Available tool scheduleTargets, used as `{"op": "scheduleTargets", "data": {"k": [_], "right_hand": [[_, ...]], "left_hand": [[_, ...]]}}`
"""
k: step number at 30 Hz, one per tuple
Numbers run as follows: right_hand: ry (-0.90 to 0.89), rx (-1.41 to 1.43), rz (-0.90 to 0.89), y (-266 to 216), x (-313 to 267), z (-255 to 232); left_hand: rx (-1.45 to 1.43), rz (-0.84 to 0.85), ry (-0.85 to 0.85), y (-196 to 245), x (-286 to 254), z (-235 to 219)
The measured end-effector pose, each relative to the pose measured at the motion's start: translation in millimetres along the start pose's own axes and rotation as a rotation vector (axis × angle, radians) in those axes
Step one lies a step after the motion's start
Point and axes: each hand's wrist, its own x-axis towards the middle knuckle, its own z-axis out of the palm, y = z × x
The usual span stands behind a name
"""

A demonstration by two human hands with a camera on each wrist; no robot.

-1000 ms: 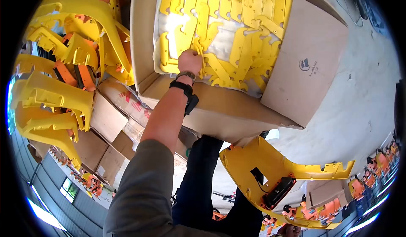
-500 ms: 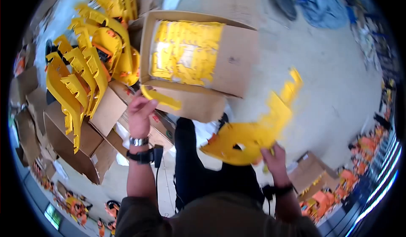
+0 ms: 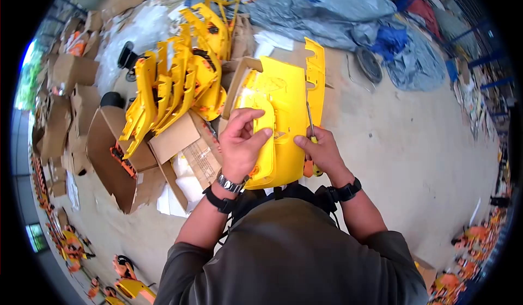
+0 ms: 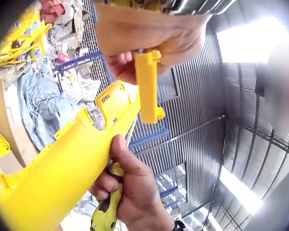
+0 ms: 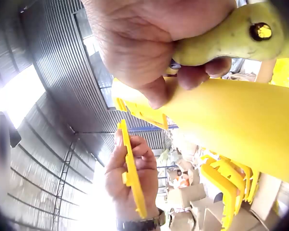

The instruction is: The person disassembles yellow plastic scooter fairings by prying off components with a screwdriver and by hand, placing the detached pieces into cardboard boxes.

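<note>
In the head view my left hand [image 3: 238, 144] pinches a small yellow plastic strip [image 3: 265, 141] between thumb and fingers. The left wrist view shows that strip [image 4: 147, 89] with short pegs along one side, held beside the big panel. A large curved yellow plastic panel [image 3: 287, 98] stands in front of my body. My right hand [image 3: 322, 151] holds it at its right edge, thumb on its face. That same hand grips a screwdriver [image 4: 106, 209] with a yellow-green and black handle. Its thin shaft points away from me in the head view.
Behind the panel is an open cardboard box [image 3: 235, 90], partly hidden. To the left stand several yellow panels [image 3: 180, 81] in a row, with open cartons [image 3: 117, 158] nearer me. Grey-blue sheeting [image 3: 305, 11] covers the floor at the back.
My left hand reached into the box, then came out with the yellow strip. The large panel swung up from the right to in front of me, and the two hands have drawn together.
</note>
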Motion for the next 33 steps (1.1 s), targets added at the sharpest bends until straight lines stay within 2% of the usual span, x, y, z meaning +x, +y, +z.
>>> {"op": "scheduleTargets", "data": {"k": [3,8,11,19,24,33], "right_hand": [[-0.104,0.043,-0.071,-9.9,8.6,22.7],[-0.239,0.160,-0.086,-28.0,9.0,63.8],[-0.292,0.217,-0.096,-29.2,8.9,82.8],[-0.399,0.239,-0.086,-45.4,7.1,102.2],[-0.453,0.193,-0.107,-49.1,6.5,107.7],[-0.447,0.174,-0.075,-52.4,1.7,115.4]], "left_hand": [[0.207,0.145,0.120,7.5,7.4,-15.5],[0.038,0.206,0.344,34.4,16.9,-29.2],[0.054,0.125,0.343,45.8,15.3,-46.9],[0.048,0.163,0.442,66.1,9.3,-58.6],[0.033,0.241,0.496,59.7,11.6,-64.6],[0.142,0.329,0.517,61.7,12.2,-72.1]]}}
